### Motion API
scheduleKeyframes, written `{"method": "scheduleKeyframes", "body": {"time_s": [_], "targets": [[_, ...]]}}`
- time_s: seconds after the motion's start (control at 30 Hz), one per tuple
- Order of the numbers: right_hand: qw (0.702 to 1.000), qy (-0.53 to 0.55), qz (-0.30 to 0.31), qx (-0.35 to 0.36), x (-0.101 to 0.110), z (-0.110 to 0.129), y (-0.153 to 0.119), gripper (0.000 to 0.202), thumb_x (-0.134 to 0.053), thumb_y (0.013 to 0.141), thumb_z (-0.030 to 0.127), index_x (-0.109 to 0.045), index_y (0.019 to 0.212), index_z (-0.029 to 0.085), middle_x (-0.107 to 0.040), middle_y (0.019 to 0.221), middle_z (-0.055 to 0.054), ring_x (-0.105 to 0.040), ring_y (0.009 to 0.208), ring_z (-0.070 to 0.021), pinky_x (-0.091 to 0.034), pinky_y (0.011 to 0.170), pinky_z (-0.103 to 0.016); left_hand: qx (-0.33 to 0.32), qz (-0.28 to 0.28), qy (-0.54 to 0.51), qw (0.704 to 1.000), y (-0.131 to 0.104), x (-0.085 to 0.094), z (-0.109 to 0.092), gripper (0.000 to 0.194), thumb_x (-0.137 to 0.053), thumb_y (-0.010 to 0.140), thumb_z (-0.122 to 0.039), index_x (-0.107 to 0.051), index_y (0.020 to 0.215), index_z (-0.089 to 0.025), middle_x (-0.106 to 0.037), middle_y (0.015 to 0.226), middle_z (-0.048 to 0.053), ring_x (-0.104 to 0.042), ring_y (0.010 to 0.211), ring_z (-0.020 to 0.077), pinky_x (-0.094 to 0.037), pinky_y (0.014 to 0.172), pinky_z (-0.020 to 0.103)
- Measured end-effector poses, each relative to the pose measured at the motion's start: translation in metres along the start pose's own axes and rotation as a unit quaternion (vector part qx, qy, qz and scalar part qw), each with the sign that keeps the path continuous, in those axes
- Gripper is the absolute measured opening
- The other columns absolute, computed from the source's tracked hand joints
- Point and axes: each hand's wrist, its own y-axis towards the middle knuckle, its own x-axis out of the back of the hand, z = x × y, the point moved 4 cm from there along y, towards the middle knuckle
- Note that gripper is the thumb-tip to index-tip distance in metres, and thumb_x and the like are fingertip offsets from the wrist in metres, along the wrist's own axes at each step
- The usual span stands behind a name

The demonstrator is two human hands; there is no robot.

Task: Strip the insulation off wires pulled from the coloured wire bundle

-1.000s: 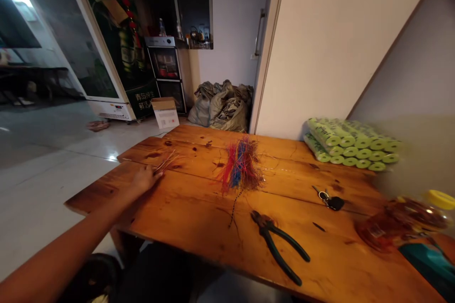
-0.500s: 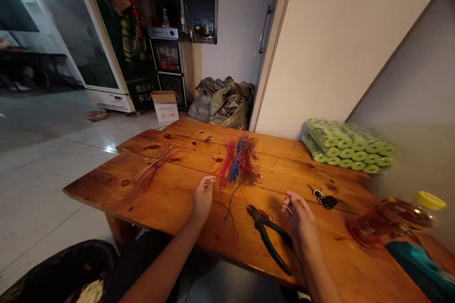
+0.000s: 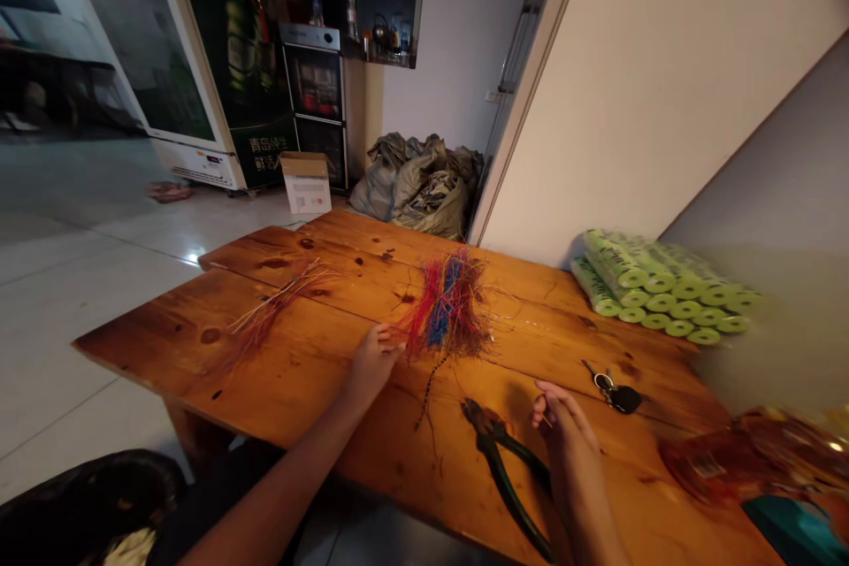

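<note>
A loose heap of thin red, blue and copper-coloured wires (image 3: 441, 301) lies mid-table. At its left front edge is my left hand (image 3: 375, 363), thumb and forefinger apart by the red wire ends; whether they touch is unclear. My right hand (image 3: 567, 429) is held over the table right of the pliers, fingers curled around a short thin strand (image 3: 547, 417). Between my hands, dark-handled pliers (image 3: 494, 451) lie with their handles spread. A dark beaded or twisted cord (image 3: 428, 389) trails forward from the heap. Further left rests a smaller bundle of thin wires (image 3: 275, 305).
Keys (image 3: 616, 393) lie on the wooden table (image 3: 318, 371) to the right. Behind them are stacked green-wrapped rolls (image 3: 663, 287). A bottle of reddish liquid (image 3: 730, 460) and a teal object (image 3: 796, 531) occupy the right corner. A black-lined bin (image 3: 93, 495) stands at lower left.
My left hand has shifted slightly left and its pinched fingers have parted beside the red wires. My right hand keeps its curled grip. The view has tilted a little.
</note>
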Motion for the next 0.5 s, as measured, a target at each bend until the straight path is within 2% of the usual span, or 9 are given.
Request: {"method": "scheduleKeyframes", "body": {"time_s": [0.1,0.17,0.3,0.33,0.4,0.43,0.5], "targets": [[1.000,0.006,0.004,-0.011,-0.003,-0.004,-0.002,0.027,-0.067,0.067,0.035,-0.063,0.087,0.018,-0.053,0.062,0.004,-0.044,0.057,-0.0091,-0.038,0.058,-0.019,0.000,0.039,-0.009,0.999,0.001,-0.004,0.003,0.015,-0.057,0.070,-0.027,-0.061,0.079,-0.015,-0.064,0.066,0.002,-0.061,0.057,0.0142,-0.049,0.059,0.027],[1.000,0.004,0.007,-0.014,-0.006,-0.006,-0.005,0.026,-0.067,0.067,0.035,-0.063,0.086,0.017,-0.053,0.062,0.004,-0.044,0.057,-0.0092,-0.038,0.058,-0.020,-0.005,0.054,-0.009,0.998,0.000,-0.004,-0.001,0.012,-0.056,0.070,-0.027,-0.061,0.068,-0.017,-0.062,0.057,0.000,-0.059,0.053,0.0141,-0.048,0.055,0.025],[1.000,-0.017,0.022,0.004,-0.013,-0.004,-0.013,0.023,-0.064,0.072,0.036,-0.062,0.086,0.019,-0.052,0.061,0.004,-0.044,0.055,-0.0094,-0.037,0.055,-0.020,-0.044,0.035,0.002,0.998,-0.012,0.001,-0.026,0.014,-0.055,0.074,-0.029,-0.062,0.069,-0.018,-0.065,0.063,0.000,-0.060,0.061,0.0143,-0.048,0.061,0.025],[0.999,-0.024,0.044,0.006,-0.017,-0.004,-0.016,0.022,-0.061,0.074,0.037,-0.061,0.086,0.019,-0.052,0.061,0.004,-0.043,0.053,-0.0093,-0.036,0.053,-0.020,-0.073,0.025,0.011,0.997,-0.020,0.003,-0.037,0.014,-0.054,0.076,-0.029,-0.062,0.071,-0.019,-0.066,0.069,0.001,-0.061,0.066,0.0144,-0.047,0.065,0.026],[0.990,-0.056,0.126,0.009,-0.028,-0.005,-0.023,0.022,-0.055,0.079,0.039,-0.060,0.089,0.020,-0.053,0.063,0.003,-0.041,0.049,-0.0096,-0.034,0.049,-0.021,-0.194,0.014,0.051,0.980,-0.043,0.007,-0.064,0.015,-0.051,0.081,-0.027,-0.062,0.074,-0.019,-0.066,0.076,0.002,-0.060,0.073,0.0149,-0.046,0.069,0.028],[0.980,-0.086,0.179,0.022,-0.035,-0.006,-0.029,0.022,-0.053,0.081,0.039,-0.059,0.093,0.021,-0.055,0.068,0.001,-0.042,0.050,-0.0105,-0.035,0.049,-0.023,-0.263,0.037,0.064,0.962,-0.058,0.007,-0.077,0.014,-0.050,0.082,-0.024,-0.061,0.075,-0.019,-0.066,0.078,0.003,-0.059,0.077,0.0153,-0.046,0.073,0.029],[0.943,-0.170,0.271,0.093,-0.047,-0.005,-0.042,0.030,-0.053,0.081,0.036,-0.055,0.108,0.024,-0.056,0.082,-0.002,-0.048,0.060,-0.0142,-0.039,0.057,-0.027,-0.383,0.096,0.051,0.917,-0.092,0.006,-0.098,0.010,-0.050,0.082,-0.016,-0.060,0.082,-0.019,-0.066,0.081,0.002,-0.058,0.080,0.0143,-0.045,0.074,0.028]]}}
